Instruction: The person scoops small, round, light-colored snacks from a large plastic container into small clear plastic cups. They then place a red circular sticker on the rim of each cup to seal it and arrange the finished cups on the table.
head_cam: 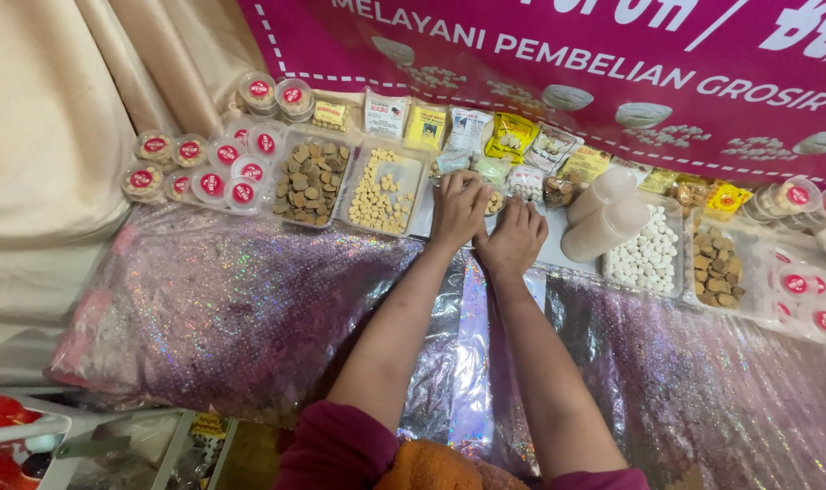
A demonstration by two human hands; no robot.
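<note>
Head view is showing both hands lying side by side on the sparkly table [249, 299], the left hand [458, 210] cupping a small tub [494, 201] just right of its fingers, the right hand [514, 238] resting loose, holding nothing, slightly nearer the body.

Two bare hands, left [457, 210] and right [513, 238], lie side by side. Four clear rectangular plastic trays of small pieces: brown [311, 181], cream [383, 192], white [649, 252], brown [719, 268]. Two tall frosted plastic jars [605, 225] lie tipped. Two red-lidded round tubs [275, 93] sit at the back.
</note>
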